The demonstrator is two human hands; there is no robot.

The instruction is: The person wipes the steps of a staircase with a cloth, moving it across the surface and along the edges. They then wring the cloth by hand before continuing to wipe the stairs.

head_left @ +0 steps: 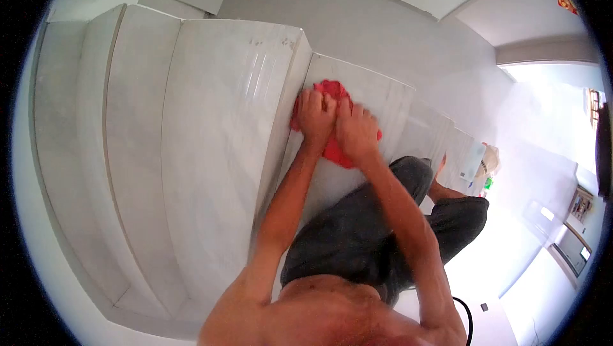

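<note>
A crumpled red cloth (338,153) lies on a pale stone stair tread, close against the riser of the step on the left. My left hand (316,115) has its fingers curled into the cloth near that riser. Just to its right, my right hand (357,130) is also closed on the cloth, fingers bunched and slightly blurred. The two hands nearly touch at the thumbs. Red fabric shows above, between and below them, while the parts under the palms are hidden.
More pale steps (214,110) rise to the left. My bent legs in dark trousers (345,237) are below and right of the hands. Farther down the stairs sit a beige bag-like item (490,159) and a small green item (488,184). A grey wall (383,27) runs alongside.
</note>
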